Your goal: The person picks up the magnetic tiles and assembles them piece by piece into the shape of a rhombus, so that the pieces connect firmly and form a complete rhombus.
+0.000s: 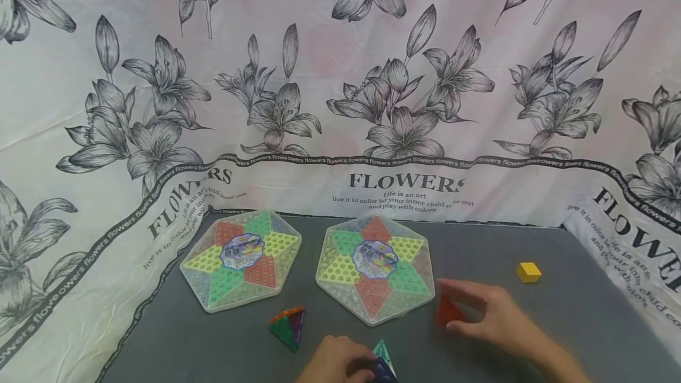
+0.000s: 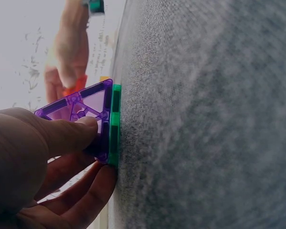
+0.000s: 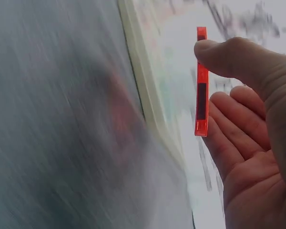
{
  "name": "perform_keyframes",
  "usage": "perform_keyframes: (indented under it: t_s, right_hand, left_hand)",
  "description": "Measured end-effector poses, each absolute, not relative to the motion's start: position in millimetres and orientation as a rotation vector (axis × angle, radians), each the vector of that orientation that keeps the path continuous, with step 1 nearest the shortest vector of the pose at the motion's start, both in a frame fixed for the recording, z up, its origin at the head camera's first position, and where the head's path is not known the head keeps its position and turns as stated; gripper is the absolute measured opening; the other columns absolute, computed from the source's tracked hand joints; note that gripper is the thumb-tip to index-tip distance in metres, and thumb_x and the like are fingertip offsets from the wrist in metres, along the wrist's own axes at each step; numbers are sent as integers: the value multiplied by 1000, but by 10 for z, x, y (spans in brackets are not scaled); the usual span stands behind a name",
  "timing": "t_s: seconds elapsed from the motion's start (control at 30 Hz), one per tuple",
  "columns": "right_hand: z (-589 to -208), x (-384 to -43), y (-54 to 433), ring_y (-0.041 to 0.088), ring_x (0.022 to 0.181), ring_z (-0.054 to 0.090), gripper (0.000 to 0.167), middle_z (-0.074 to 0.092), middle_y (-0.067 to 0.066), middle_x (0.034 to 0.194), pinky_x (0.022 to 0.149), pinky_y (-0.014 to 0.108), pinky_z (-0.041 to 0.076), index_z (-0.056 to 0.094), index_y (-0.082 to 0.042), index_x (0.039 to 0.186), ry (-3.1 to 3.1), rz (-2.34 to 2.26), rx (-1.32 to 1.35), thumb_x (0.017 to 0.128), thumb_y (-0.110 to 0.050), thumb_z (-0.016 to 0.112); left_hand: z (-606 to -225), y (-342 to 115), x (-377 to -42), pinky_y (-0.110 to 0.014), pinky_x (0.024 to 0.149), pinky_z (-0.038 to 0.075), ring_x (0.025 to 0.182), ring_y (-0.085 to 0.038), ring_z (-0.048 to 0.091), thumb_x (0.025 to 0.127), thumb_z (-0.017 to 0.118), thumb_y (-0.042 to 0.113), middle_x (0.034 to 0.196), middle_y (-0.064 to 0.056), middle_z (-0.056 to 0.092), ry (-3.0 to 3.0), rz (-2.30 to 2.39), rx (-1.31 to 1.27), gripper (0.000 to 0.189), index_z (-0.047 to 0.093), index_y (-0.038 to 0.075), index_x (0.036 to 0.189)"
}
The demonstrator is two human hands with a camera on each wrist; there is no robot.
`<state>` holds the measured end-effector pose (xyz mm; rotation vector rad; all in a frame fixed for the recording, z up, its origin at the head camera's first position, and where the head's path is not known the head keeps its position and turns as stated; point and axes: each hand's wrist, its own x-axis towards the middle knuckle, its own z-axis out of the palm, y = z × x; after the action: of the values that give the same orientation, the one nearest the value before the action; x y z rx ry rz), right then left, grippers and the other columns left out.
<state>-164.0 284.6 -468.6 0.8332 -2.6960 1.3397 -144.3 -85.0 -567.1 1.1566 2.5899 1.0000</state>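
- The left hand (image 1: 337,359), at the bottom centre of the head view, has its grip closed on a purple tile (image 2: 89,106), thumb laid across the tile's face.
- A green tile (image 2: 115,124) runs along the purple tile's right edge in the left wrist view, against the grey counter (image 1: 479,247).
- The right hand (image 1: 497,318), right of lower centre in the head view, pinches a red tile (image 3: 201,100); the right wrist view shows it edge-on, thumb on its upper part.
- The red tile is beside the lower right side of the right-hand hexagonal box (image 1: 335,300); whether they touch I cannot tell.
- Left of the left hand sits a small tile piece (image 1: 284,331) in orange, green and purple.
- Another hexagonal box (image 1: 197,288), also star-patterned in red, green and yellow, lies left of centre.
- A yellow block (image 1: 529,272) stands on the counter toward the right of the frame.
- Flower-printed fabric (image 1: 330,52) fills the upper frame and both sides.
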Motion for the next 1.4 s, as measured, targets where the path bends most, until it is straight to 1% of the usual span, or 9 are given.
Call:
perform_keyframes:
  t_s: [0.17,0.33,0.57,0.67,0.8,0.87,1.13,1.27,1.4]
  right_hand:
    - [-4756,-1406,2637,1,124,70,62,76,13,139,99,20,59,68,-9,148,-2681,1387,1063,93,-27,90]
    - [-4877,-1294,2485,3,116,68,62,74,7,142,96,22,59,64,-13,153,-2785,1450,1182,98,-30,85]
    - [-5037,-1255,2453,1,132,61,73,66,10,154,105,20,54,55,-15,160,-2847,1455,1239,97,-36,86]
    - [-5068,-1274,2526,1,129,63,70,70,9,148,100,20,57,60,-14,156,-2797,1277,1238,94,-31,89]
    - [-5101,-1301,2584,2,115,67,59,77,2,132,89,22,60,68,-12,145,-2676,1109,1271,91,-23,91]
    - [-5112,-1306,2576,3,109,67,54,77,0,127,85,22,60,70,-13,142,-2634,1118,1301,92,-20,90]
    - [-5136,-1281,2392,5,111,69,48,77,-2,131,89,23,61,68,-15,147,-2598,1305,1374,101,-21,82]
    - [-5178,-1281,2308,5,113,70,50,76,0,133,90,24,61,66,-13,148,-2552,1331,1395,101,-18,81]
    - [-5177,-1275,2298,3,112,68,49,75,-2,131,88,24,61,67,-15,146,-2598,1288,1317,100,-22,83]
  left_hand:
    - [-5676,-847,-1440,-12,81,50,95,9,66,101,80,27,106,11,83,2587,993,1195,20,84,18,118]
    - [-5670,-840,-1431,-11,83,50,97,8,67,102,78,26,108,9,84,2572,999,1235,20,83,16,119]
    - [-5663,-827,-1419,-10,83,50,97,8,67,101,78,25,108,8,84,2575,1005,1265,20,83,15,118]
    - [-5680,-821,-1414,-9,81,49,95,8,68,101,78,25,106,7,84,2582,1008,1273,20,84,15,117]
    - [-5693,-819,-1412,-8,80,49,92,8,67,102,78,26,104,6,84,2575,1015,1258,20,84,15,117]
    - [-5681,-823,-1408,-9,79,50,92,7,68,102,78,26,104,5,84,2574,1025,1267,20,83,15,117]
    - [-5700,-830,-1404,-8,79,49,92,7,69,100,80,25,103,6,84,2601,1026,1285,18,84,15,115]
    - [-5706,-832,-1407,-10,79,49,92,8,68,99,81,25,103,8,84,2616,1004,1264,18,84,16,114]
    - [-5622,-829,-1383,-13,78,50,90,7,67,99,81,24,102,6,84,2608,1013,1229,18,84,15,114]
